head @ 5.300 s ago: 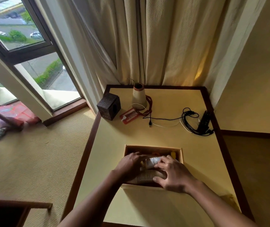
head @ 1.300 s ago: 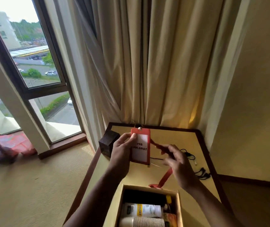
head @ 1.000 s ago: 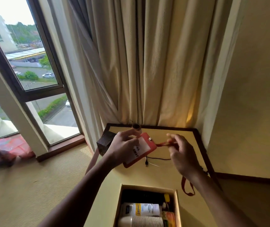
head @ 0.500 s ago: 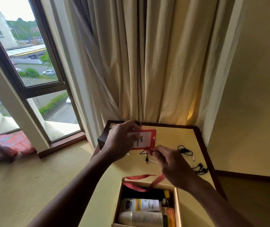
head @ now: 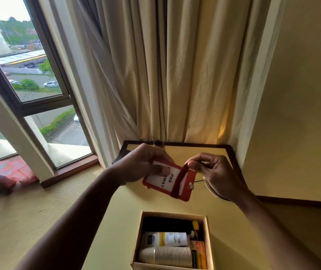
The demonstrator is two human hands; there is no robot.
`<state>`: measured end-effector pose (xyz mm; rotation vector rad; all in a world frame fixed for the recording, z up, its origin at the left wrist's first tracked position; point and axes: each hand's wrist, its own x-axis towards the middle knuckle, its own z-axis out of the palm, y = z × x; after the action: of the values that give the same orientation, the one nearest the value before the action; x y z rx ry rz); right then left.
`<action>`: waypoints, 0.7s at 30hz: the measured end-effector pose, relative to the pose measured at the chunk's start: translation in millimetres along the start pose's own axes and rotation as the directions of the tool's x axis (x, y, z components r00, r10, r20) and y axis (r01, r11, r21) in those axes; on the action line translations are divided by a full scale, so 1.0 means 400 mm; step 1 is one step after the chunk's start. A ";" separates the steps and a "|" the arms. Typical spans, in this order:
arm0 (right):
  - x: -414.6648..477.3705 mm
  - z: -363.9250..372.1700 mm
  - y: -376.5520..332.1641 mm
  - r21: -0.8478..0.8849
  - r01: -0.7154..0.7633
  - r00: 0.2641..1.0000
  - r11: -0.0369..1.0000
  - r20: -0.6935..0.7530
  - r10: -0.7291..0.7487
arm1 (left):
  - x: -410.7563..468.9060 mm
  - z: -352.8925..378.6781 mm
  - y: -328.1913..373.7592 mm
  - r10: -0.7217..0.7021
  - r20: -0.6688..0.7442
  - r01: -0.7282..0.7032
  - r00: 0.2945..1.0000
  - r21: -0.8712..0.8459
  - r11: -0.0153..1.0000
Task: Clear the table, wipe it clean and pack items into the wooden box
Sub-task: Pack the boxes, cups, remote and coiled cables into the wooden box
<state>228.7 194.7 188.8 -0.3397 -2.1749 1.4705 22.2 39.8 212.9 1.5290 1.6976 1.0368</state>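
Observation:
My left hand (head: 145, 166) holds a red pass holder (head: 163, 181) with a white card in the air above the table (head: 120, 215). My right hand (head: 213, 173) pinches its red strap (head: 183, 180), which lies wrapped across the holder's right end. Below them the wooden box (head: 137, 236) stands open at the table's near side. Inside it lie a stack of paper cups (head: 172, 257), a white bottle (head: 165, 238), a black item and some orange and yellow things.
A small vase top (head: 158, 143) shows at the table's back edge, behind my left hand. A dark cube (head: 120, 155) peeks out left of that hand. Cream curtains (head: 175, 75) hang behind the table; a window (head: 23, 65) is at the left, a wall at the right.
The strap hung down onto the box's rim half a second ago; it is now wound up against the holder. Both hands have come closer together, and the holder has tilted.

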 end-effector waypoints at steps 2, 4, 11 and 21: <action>-0.010 0.027 0.016 0.130 -0.054 0.993 0.990 -0.101 0.067 | -0.009 0.011 0.002 -0.005 -0.041 -0.005 0.999 -0.223 0.975; -0.028 0.068 0.042 0.159 -0.102 0.970 0.982 -0.202 0.133 | -0.012 0.040 0.006 -0.089 -0.160 0.006 0.983 -0.456 0.890; -0.092 0.169 0.100 -0.384 0.018 0.990 0.923 -0.125 -0.071 | 0.026 0.109 -0.038 0.066 -0.691 -0.011 0.720 0.083 0.996; -0.017 0.026 -0.005 -0.414 0.248 0.953 0.876 -0.060 -0.298 | 0.013 0.046 -0.027 -0.003 -0.092 0.024 0.996 0.239 0.971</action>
<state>229.2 182.7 185.7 -0.2373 -2.3036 0.8220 32.0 47.5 194.5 1.6379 1.9531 0.9332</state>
